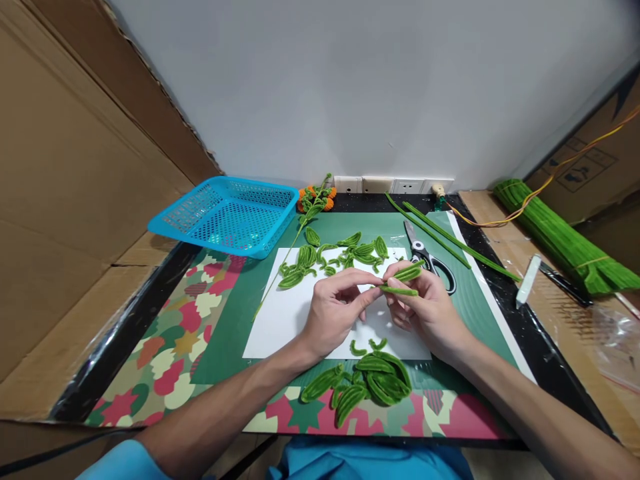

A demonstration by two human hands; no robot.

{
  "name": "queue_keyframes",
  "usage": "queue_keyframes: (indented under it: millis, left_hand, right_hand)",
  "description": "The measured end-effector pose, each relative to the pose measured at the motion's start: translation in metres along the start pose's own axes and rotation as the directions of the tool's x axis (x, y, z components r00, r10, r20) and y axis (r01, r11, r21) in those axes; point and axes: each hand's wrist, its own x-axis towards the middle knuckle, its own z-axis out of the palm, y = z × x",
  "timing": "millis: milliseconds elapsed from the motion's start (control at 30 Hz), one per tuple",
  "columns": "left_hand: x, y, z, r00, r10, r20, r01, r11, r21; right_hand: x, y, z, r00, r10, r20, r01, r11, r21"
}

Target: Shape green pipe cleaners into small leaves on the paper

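Observation:
Above the white paper [270, 333], my two hands meet at a green pipe-cleaner leaf [409, 273]. My right hand [433, 310] is closed around it, with two narrow green lobes showing by the thumb and forefinger. Thumb and forefinger of my left hand [333, 310] pinch its thin end, partly hidden by the fingertips. Behind my hands, several finished green leaves [303, 260] lie scattered on the paper. Closer to my body sits a second pile of green leaves [383, 377], with small curled green pieces [357, 349] just beyond it.
A blue perforated basket [225, 220] stands back left, beside a green stem with orange flowers [320, 197]. Scissors [430, 257] and long green pipe cleaners [440, 233] lie back right. A pipe-cleaner bundle [565, 237], a white tool [529, 280] and yellow wires [550, 180] are at the right.

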Motion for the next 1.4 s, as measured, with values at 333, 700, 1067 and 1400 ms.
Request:
queue_keyframes:
  millis: [333, 700, 1067, 1400]
  left_hand:
    - [0.008, 0.001, -0.005, 0.979, -0.206, 0.013, 0.206, 0.969, -0.139]
    - [0.006, -0.002, -0.007, 0.964, -0.265, 0.018, 0.266, 0.964, -0.022]
    - [-0.002, 0.000, -0.006, 0.978, 0.199, 0.059, -0.207, 0.926, 0.316]
    - [-0.007, 0.006, -0.002, 0.936, 0.342, 0.086, -0.350, 0.869, 0.350]
  right_hand:
    - [-0.002, 0.002, 0.003, 0.996, 0.004, 0.092, -0.005, 1.000, 0.008]
    - [-0.006, 0.000, 0.006, 0.999, -0.025, 0.040, 0.036, 0.960, -0.279]
    - [-0.004, 0.007, 0.000, 0.988, -0.142, -0.057, 0.092, 0.849, -0.520]
    - [-0.001, 0.013, 0.000, 0.986, -0.165, -0.030, 0.133, 0.879, -0.459]
